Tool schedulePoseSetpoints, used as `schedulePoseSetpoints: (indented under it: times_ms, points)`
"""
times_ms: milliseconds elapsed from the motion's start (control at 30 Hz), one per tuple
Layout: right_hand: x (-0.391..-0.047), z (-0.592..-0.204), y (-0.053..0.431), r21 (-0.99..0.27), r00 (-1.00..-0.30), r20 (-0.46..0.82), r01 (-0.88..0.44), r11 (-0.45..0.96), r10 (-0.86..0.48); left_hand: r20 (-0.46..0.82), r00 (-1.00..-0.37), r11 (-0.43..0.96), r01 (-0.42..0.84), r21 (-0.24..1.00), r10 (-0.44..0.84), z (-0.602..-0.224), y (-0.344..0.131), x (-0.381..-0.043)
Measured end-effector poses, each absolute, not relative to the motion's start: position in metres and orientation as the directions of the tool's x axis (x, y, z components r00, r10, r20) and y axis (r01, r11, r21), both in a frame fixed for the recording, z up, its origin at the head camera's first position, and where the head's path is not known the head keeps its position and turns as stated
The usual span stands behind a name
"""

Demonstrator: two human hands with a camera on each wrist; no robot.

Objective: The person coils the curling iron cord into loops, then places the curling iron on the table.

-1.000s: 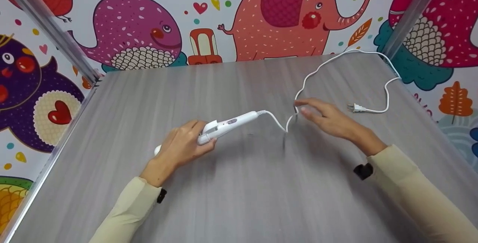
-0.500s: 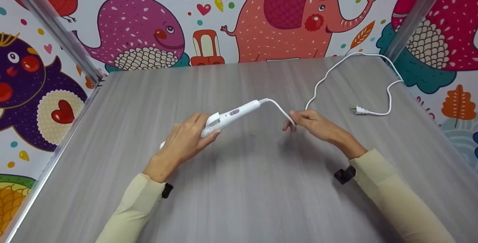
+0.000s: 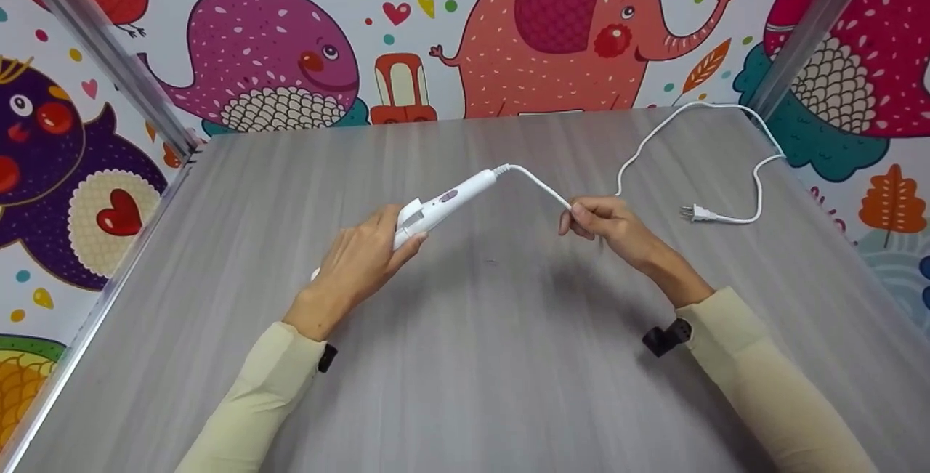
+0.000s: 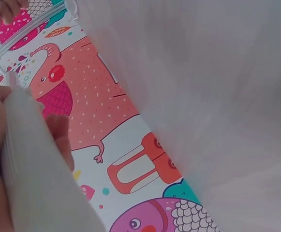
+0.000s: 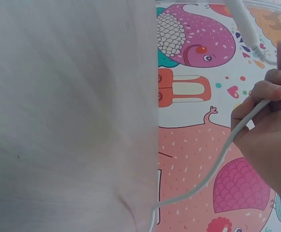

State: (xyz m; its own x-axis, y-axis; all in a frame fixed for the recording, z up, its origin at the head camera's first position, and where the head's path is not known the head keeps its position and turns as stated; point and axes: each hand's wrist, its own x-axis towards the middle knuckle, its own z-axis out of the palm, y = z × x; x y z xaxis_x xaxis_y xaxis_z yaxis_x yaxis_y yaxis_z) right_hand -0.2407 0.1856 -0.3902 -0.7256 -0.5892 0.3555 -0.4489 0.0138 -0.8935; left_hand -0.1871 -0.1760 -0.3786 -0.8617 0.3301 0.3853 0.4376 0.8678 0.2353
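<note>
A white curling iron [image 3: 458, 200] with a purple-grey switch tilts up to the right above the table. My left hand [image 3: 360, 255] grips it round its lower part, hiding most of the barrel; a pale tip shows behind the palm. In the left wrist view the white body [image 4: 38, 159] lies between thumb and fingers. My right hand [image 3: 610, 229] pinches the white cord [image 3: 538, 184] a short way from the handle. In the right wrist view the cord [image 5: 217, 166] passes through curled fingers [image 5: 266, 92] and runs down to the table.
The rest of the cord loops over the back right of the grey wood-grain table [image 3: 465, 357], ending in a two-pin plug [image 3: 697, 213]. Printed wall panels [image 3: 407, 37] and metal corner posts [image 3: 814, 37] border the table.
The right hand moved left to the cord, first with fingers spread, and now pinches it. The left hand raised the curling iron's cord end, tilting it more steeply.
</note>
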Motion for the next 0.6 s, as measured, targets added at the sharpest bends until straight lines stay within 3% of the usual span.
schedulePoseSetpoints:
  times_ms: [300,467,600]
  points:
    - [-0.238,-0.386,0.182,-0.925,-0.72,0.266,-0.379,0.042,-0.64,0.373,-0.859,0.867,0.448,0.217,0.351,-0.377,-0.171,-0.194]
    - [-0.239,-0.386,0.17,-0.932,-0.609,0.172,-0.354,0.072,-0.774,0.348,-0.856,0.862,0.465,0.199,0.382,-0.377,-0.164,-0.194]
    - [-0.245,-0.388,0.155,-0.901,-0.52,0.021,-0.38,0.21,-0.854,0.326,-0.833,0.834,0.52,0.186,0.447,-0.376,-0.156,-0.191]
